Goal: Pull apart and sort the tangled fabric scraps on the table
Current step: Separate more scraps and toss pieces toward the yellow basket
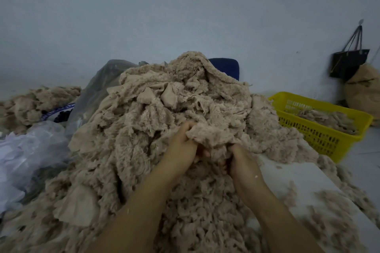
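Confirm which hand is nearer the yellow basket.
Right. The right hand grips fabric scraps left of the yellow basket; the left hand lies farther left, beyond it.

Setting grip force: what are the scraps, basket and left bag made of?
The scraps look like beige plush fleece: fuzzy pile, smoother flat backing on turned-over bits. The basket seems rigid yellow plastic, matte, with moulded lattice walls. The left bag is probably thin translucent plastic film, crinkled and faintly shiny.
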The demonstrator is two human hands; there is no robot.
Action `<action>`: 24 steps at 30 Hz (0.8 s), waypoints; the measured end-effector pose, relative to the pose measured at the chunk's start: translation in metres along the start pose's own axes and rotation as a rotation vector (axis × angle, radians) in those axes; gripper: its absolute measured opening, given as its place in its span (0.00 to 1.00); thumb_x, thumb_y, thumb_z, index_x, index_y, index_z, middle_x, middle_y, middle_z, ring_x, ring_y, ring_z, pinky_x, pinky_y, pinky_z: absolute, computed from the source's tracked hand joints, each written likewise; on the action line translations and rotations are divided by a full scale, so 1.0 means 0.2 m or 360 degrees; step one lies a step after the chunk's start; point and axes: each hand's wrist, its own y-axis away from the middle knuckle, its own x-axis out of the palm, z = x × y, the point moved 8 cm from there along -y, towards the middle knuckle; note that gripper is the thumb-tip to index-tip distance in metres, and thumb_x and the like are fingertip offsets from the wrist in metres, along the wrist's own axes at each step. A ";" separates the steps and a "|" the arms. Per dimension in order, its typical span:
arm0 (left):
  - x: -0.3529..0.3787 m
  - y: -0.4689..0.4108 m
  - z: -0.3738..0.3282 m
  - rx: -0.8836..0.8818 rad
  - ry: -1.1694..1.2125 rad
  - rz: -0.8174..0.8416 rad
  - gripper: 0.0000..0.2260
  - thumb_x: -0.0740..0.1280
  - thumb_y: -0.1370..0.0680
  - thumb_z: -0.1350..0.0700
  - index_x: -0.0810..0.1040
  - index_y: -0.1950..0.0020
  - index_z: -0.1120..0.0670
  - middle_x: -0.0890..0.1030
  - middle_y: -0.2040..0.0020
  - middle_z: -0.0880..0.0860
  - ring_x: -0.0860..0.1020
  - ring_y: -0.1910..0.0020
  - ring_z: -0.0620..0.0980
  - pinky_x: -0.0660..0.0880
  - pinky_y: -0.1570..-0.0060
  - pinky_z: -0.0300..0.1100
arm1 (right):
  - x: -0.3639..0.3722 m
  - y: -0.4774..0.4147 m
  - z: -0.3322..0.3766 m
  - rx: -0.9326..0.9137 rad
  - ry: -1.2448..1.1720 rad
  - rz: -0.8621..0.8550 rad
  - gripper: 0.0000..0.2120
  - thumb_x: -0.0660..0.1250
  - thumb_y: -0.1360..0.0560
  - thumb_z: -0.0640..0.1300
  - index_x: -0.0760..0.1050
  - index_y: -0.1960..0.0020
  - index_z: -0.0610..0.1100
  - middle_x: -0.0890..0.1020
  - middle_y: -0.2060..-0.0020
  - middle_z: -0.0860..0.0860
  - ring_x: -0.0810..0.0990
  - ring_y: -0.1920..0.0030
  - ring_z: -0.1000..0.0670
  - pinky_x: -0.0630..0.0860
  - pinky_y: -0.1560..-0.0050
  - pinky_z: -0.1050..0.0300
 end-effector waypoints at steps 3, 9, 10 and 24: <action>0.05 0.01 0.05 0.0050 -0.0673 0.0250 0.08 0.64 0.24 0.38 0.74 0.53 0.40 0.82 0.60 0.43 0.79 0.64 0.41 0.75 0.65 0.36 | 0.01 -0.01 -0.02 0.0145 -0.0218 -0.0044 0.26 0.55 0.16 0.42 0.79 0.70 0.46 0.76 0.76 0.49 0.72 0.78 0.54 0.67 0.73 0.58; 0.00 0.02 0.04 0.0125 -0.0701 0.0199 0.21 0.66 0.19 0.46 0.64 0.69 0.50 0.62 0.75 0.44 0.62 0.76 0.42 0.59 0.74 0.36 | -0.07 -0.04 0.01 0.0078 -0.0530 -0.0101 0.16 0.53 0.15 0.44 0.66 0.61 0.47 0.62 0.75 0.51 0.57 0.76 0.54 0.59 0.77 0.62; -0.02 0.01 0.03 0.0092 -0.0644 0.0181 0.22 0.66 0.19 0.47 0.64 0.71 0.49 0.63 0.76 0.44 0.62 0.77 0.42 0.60 0.74 0.34 | -0.07 -0.03 0.02 0.0058 -0.0543 -0.0072 0.15 0.52 0.14 0.45 0.66 0.60 0.48 0.61 0.75 0.51 0.56 0.75 0.54 0.59 0.77 0.62; 0.10 0.06 -0.17 0.0442 -0.1042 0.0195 0.15 0.61 0.17 0.50 0.67 0.64 0.47 0.72 0.69 0.44 0.71 0.69 0.37 0.65 0.69 0.32 | 0.14 0.05 0.04 0.0019 -0.0479 0.0444 0.27 0.56 0.23 0.63 0.80 0.41 0.43 0.86 0.48 0.46 0.85 0.48 0.50 0.80 0.53 0.56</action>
